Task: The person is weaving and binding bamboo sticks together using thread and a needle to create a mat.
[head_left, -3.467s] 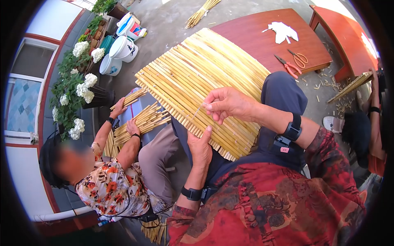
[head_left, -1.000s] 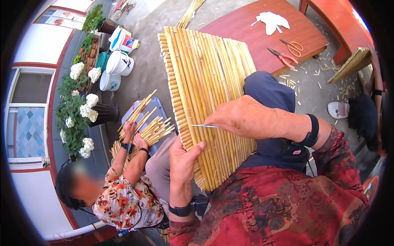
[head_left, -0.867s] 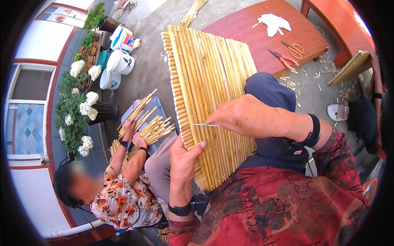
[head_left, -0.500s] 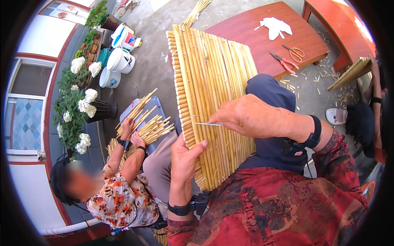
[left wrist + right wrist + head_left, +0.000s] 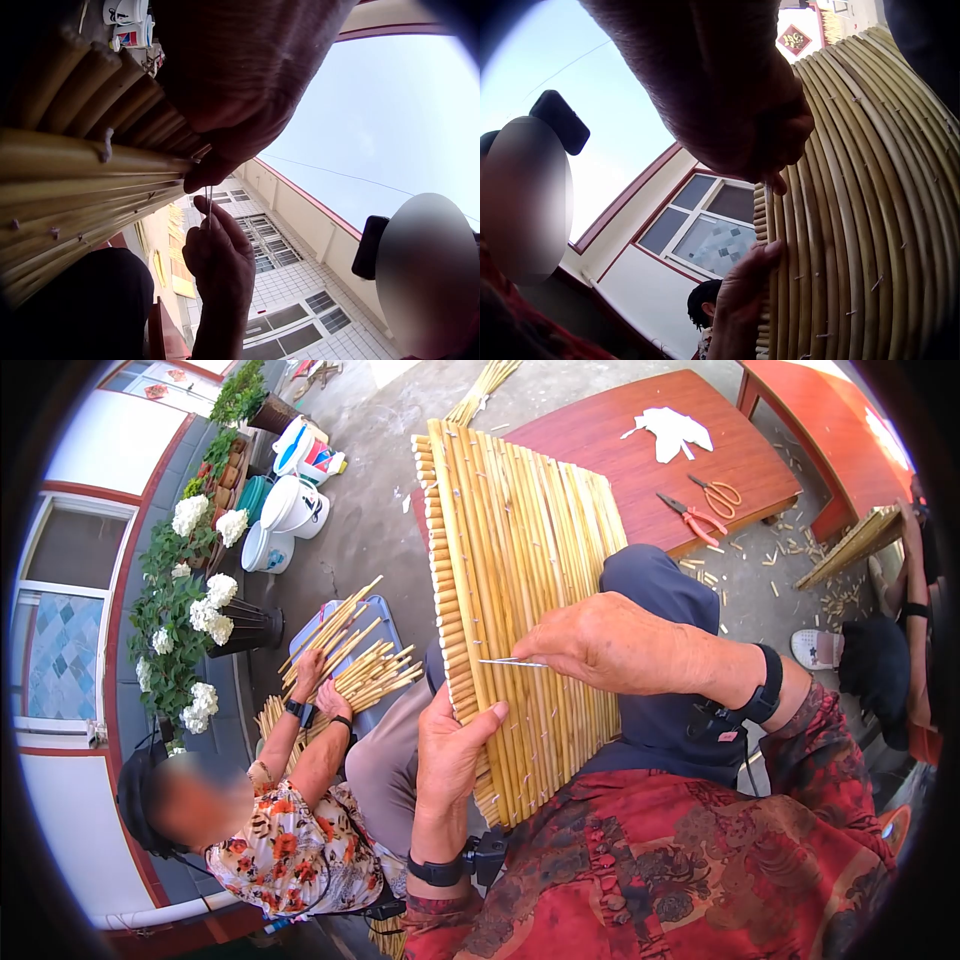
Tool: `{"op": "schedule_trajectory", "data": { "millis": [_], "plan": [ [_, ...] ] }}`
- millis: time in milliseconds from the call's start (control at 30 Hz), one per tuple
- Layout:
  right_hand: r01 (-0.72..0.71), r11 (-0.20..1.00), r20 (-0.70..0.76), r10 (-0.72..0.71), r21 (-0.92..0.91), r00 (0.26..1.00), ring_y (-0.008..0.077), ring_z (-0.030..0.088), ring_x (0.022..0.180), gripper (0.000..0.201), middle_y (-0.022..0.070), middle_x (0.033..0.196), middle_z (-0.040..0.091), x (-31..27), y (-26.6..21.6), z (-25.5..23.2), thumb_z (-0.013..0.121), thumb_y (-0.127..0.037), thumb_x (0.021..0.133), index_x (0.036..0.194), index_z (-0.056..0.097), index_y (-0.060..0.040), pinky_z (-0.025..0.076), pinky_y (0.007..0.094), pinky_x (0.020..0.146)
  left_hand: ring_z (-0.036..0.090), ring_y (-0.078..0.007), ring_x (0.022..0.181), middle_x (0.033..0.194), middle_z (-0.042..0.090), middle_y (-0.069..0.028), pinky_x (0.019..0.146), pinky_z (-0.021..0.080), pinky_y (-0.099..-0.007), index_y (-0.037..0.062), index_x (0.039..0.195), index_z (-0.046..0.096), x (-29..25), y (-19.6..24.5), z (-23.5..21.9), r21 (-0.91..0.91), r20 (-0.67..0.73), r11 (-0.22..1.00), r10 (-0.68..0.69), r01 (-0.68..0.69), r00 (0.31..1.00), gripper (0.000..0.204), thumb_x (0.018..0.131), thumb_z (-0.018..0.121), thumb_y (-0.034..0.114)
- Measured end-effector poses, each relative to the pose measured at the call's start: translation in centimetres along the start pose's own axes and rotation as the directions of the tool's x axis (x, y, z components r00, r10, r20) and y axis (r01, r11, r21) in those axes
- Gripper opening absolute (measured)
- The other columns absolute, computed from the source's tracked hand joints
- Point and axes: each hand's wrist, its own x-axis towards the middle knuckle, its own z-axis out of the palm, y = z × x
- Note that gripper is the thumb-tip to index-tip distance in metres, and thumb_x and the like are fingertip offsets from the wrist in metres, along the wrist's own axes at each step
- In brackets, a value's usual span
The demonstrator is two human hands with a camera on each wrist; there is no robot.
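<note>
A panel of yellow reed sticks (image 5: 540, 560), tied with small knots of pale thread, stands tilted over the wearer's lap. My left hand (image 5: 448, 750) grips its left edge low down, thumb on the front sticks and the other fingers hidden behind. My right hand (image 5: 610, 645) pinches a thin pale strand or needle (image 5: 510, 662) whose far end meets the sticks near that edge; which of the two it is I cannot tell. In the left wrist view the right hand (image 5: 221, 270) holds it upright below the left thumb. The right wrist view shows the panel (image 5: 855, 210) beside both hands.
Red pliers (image 5: 692, 518), scissors (image 5: 718, 496) and a white cloth (image 5: 672, 432) lie on a low wooden table (image 5: 590, 420). At the left, a person in a floral shirt (image 5: 290, 850) handles loose sticks (image 5: 375, 672) over a grey-blue tray. White buckets (image 5: 290, 505) and potted flowers stand behind.
Since the oldest frame the panel has turned more upright, and my right hand has turned over with its back up. In the last second the hands have barely moved; the view has shifted slightly.
</note>
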Motion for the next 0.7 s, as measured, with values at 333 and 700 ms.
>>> {"op": "schedule_trajectory", "data": {
  "millis": [333, 700],
  "plan": [
    [-0.026, 0.997, 0.018, 0.028, -0.077, 0.999, 0.0338, 0.059, 0.068, 0.015, 0.017, 0.069, 0.059, 0.1, -1.1, -0.7, 0.051, -0.01, 0.076, 0.085, 0.061, -0.0046, 0.047, 0.0406, 0.061, 0.056, -0.0106, 0.088, 0.101, 0.058, -0.0063, 0.079, 0.044, -0.0243, -0.003, 0.113, 0.047, -0.3, -0.1, 0.2, -0.004, 0.025, 1.0, 0.008, -0.008, 1.0, 0.037, 0.077, 0.054, -0.004],
    [-0.079, 0.962, 0.126, 0.115, -0.26, 0.985, 0.0294, 0.058, 0.065, 0.021, 0.0136, 0.07, 0.056, -4.1, -4.9, -4.3, 0.053, -0.003, 0.07, 0.091, 0.054, -0.0029, 0.046, 0.0367, 0.054, 0.039, -0.0138, 0.112, 0.123, 0.041, -0.0095, 0.094, 0.031, -0.0273, -0.0005, 0.131, 0.023, -1.0, 0.1, 2.2, -0.01, 0.388, 0.996, -0.081, 0.092, 0.918, 0.06, 0.08, 0.054, 0.005]
  ]
}}
